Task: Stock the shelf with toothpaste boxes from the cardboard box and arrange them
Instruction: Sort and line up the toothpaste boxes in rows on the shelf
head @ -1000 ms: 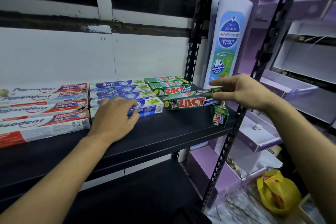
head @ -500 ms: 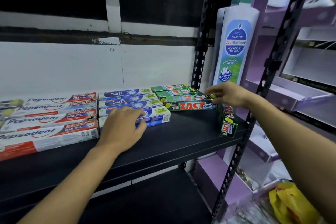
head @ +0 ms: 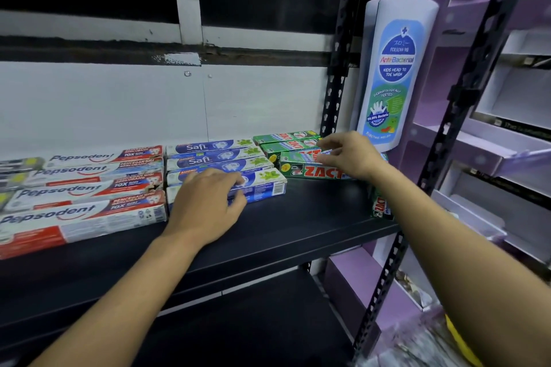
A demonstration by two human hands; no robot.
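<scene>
On the black shelf (head: pixel 298 223) lie three groups of toothpaste boxes: red-and-white Pepsodent boxes (head: pixel 83 211) at the left, blue Safi boxes (head: pixel 208 147) in the middle, green Zact boxes (head: pixel 283 138) at the right. My left hand (head: pixel 208 202) rests on top of the front Safi box (head: pixel 265 185), fingers spread over it. My right hand (head: pixel 348 155) pinches the right part of the front Zact box (head: pixel 307 170), which lies against the other Zact boxes. One more Zact box (head: pixel 380 207) stands at the shelf's right edge, partly hidden by my forearm. No cardboard box is in view.
A tall body-wash bottle display (head: pixel 393 68) stands just right of the shelf's rear upright (head: pixel 337 83). A purple display stand (head: pixel 477 143) is behind the front upright (head: pixel 465 92). A lower black shelf (head: pixel 253 322) is below; a yellow bag (head: pixel 459 340) lies at bottom right.
My right hand has carried the front Zact box back and left, up against the other Zact boxes. My left hand has stayed on the front Safi box.
</scene>
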